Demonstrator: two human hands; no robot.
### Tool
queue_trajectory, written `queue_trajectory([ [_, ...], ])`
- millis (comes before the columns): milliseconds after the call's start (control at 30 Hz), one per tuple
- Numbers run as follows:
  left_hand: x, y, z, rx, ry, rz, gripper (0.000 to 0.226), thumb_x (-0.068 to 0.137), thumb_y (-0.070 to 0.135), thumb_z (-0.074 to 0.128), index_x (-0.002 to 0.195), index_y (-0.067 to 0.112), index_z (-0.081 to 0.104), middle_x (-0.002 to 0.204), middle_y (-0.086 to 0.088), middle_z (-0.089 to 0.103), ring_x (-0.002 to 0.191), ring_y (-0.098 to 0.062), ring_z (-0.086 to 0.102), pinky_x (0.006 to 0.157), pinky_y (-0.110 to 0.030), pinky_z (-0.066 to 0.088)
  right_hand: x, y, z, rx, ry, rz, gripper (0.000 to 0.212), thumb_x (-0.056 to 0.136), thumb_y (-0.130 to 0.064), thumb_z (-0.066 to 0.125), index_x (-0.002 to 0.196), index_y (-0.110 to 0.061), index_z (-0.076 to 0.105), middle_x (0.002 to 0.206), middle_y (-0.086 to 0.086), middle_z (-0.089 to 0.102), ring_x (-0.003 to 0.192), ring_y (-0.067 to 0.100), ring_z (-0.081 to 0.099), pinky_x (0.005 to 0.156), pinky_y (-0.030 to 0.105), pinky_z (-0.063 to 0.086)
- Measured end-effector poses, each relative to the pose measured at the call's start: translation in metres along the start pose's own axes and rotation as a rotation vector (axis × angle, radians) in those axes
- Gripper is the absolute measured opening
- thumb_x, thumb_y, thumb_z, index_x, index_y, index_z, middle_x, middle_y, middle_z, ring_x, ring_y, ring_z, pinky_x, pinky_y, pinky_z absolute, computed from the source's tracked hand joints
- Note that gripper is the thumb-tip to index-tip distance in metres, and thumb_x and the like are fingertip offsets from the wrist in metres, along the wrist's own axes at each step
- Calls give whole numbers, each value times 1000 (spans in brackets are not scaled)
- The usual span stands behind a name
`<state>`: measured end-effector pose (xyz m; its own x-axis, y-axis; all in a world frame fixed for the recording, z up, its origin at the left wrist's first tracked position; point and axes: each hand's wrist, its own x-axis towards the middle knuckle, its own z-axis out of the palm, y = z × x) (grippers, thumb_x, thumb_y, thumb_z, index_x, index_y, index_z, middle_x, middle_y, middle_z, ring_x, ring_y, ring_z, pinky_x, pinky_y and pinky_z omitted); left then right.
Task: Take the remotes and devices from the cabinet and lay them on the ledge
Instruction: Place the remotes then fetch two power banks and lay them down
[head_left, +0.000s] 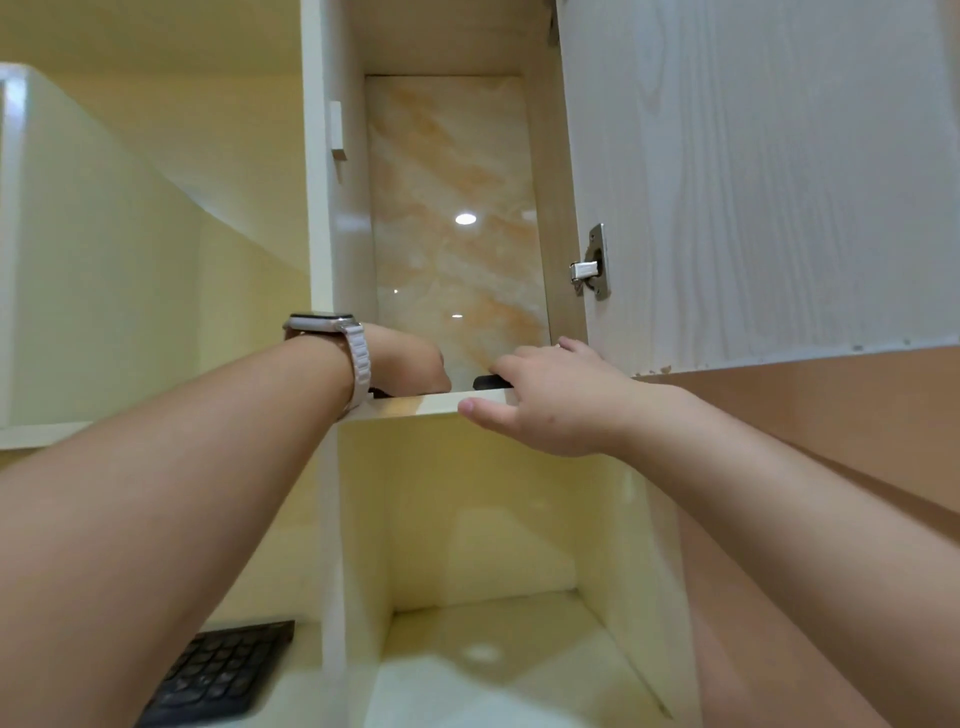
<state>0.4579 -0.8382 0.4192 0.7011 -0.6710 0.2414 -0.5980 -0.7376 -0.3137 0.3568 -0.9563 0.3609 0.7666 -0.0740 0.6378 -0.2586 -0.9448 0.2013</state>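
Head view shows both hands reaching onto the cabinet shelf (415, 404), the right hand (550, 402) closing on a black remote (488, 382), the left hand (410, 364) curled over something hidden, so lifting out and lowering comes next.

Tall, bare room above the white cabinet shelf (415, 406), right up to the marble-patterned back panel (457, 218). Hemmed on the right by the open pale wood-grain door (753, 171) and its metal hinge (589, 265). Open cream compartment (483, 519) below, unblocked.
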Motion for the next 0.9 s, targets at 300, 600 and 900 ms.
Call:
queue_trajectory([
  [300, -42, -5, 14, -251, 280, 99, 36, 100, 39, 36, 110, 16, 61, 104, -7, 64, 92, -25, 58, 70, -32, 43, -19, 2, 13, 104, 385, -82, 42, 90, -54, 48, 120, -27, 58, 104, -6, 58, 101, 20, 51, 95, 35, 38],
  [600, -71, -9, 55, -149, 816, 165, 24, 91, 35, 52, 115, 29, 53, 102, 7, 56, 100, -19, 52, 69, -31, 40, -28, 3, 19, 253, 702, -137, 28, 80, -26, 73, 100, -6, 68, 93, 10, 58, 85, 31, 53, 65, 49, 52],
  [900, -88, -13, 75, -111, 1227, 239, 6, 85, 18, 65, 90, 16, 62, 82, -1, 62, 75, -29, 58, 50, -28, 35, -54, 4, 28, 116, 892, -112, 12, 85, -11, 58, 86, 1, 59, 83, 16, 56, 69, 33, 50, 52, 42, 46],
])
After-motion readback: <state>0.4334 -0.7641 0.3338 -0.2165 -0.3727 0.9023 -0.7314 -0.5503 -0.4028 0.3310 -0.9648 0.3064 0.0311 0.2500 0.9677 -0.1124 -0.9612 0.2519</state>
